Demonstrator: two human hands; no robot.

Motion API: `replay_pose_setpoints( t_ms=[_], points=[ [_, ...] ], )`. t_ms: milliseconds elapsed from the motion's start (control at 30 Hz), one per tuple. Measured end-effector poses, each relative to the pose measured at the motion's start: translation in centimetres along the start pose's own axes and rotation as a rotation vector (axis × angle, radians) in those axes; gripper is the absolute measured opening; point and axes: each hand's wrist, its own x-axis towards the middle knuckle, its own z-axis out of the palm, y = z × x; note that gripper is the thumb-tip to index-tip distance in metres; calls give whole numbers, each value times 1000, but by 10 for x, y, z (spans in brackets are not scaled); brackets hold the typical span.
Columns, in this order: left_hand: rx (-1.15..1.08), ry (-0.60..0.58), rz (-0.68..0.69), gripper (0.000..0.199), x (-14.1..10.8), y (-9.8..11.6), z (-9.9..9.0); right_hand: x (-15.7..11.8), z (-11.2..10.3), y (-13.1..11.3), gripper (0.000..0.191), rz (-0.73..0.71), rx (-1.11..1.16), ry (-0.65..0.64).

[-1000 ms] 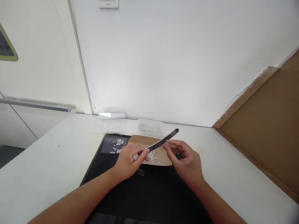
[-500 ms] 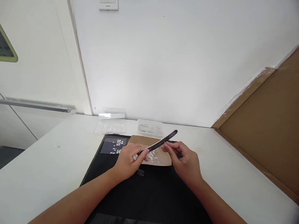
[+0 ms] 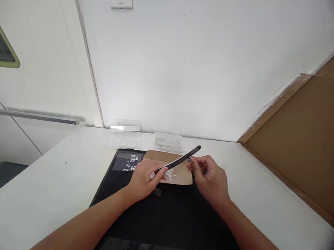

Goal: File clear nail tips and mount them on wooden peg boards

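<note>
My left hand (image 3: pixel 145 179) is closed around the lower end of a curved black nail file (image 3: pixel 181 160), which slants up to the right. Pinched in the fingertips of my right hand (image 3: pixel 210 176) is a small clear false nail tip (image 3: pixel 189 158), its edge against the upper part of the file. Its far end is hidden by my fingers. Beneath both hands lies a sheet of brown paper (image 3: pixel 184 177) with small white pieces (image 3: pixel 169 174) scattered on it. A few clear nail tips (image 3: pixel 157 192) rest on the black mat (image 3: pixel 160 219) just below my left hand.
A dark card with white stickers (image 3: pixel 118 161) lies at the mat's upper left. Along the wall stand an opened clear case (image 3: pixel 123 140) and a lidless clear box (image 3: pixel 168 142) of pale pieces. A large cardboard panel (image 3: pixel 302 146) leans at the right of the white table (image 3: pixel 50 193).
My right hand has slid a little to the right and up along the file, keeping its pinch. The file's tip has shifted slightly right. My left hand keeps its grip.
</note>
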Motion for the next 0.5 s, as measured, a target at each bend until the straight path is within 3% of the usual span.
replay_pose_setpoints(
  t_ms=[233,500],
  points=[
    [-4,1,-4,30,1,0,0,-13,9,-7,25,-201,12,-204],
    [8,-11,-5,34,0,-1,0,2,-2,1,30,26,63,7]
  ],
)
